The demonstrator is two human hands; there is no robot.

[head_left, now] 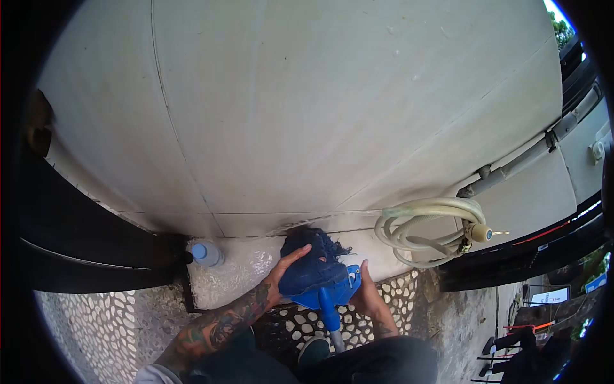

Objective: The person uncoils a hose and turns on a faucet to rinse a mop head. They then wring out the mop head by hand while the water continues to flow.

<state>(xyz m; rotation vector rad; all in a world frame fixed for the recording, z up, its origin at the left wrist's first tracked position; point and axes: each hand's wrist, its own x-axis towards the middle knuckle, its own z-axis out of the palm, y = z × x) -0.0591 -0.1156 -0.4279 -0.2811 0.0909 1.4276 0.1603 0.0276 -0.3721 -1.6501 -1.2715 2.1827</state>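
A mop with a blue plastic head point(326, 296) and a grey pole points down between my knees. A dark blue, frayed cloth point(312, 264), which looks like denim, covers the far side of the head. My left hand point(281, 274) holds the cloth from the left, its thumb lying along the edge and its other fingers mostly hidden. On the right, my right hand point(366, 293) grips the side of the mop head, thumb pointing up and fingers partly behind the plastic.
A clear bottle with a blue cap point(206, 255) stands left on the wet white ledge point(240, 275). A coiled hose point(422, 227) hangs from a tap point(481, 233) at right. A pale tiled wall point(288, 115) rises ahead; pebbled paving point(102, 326) lies below.
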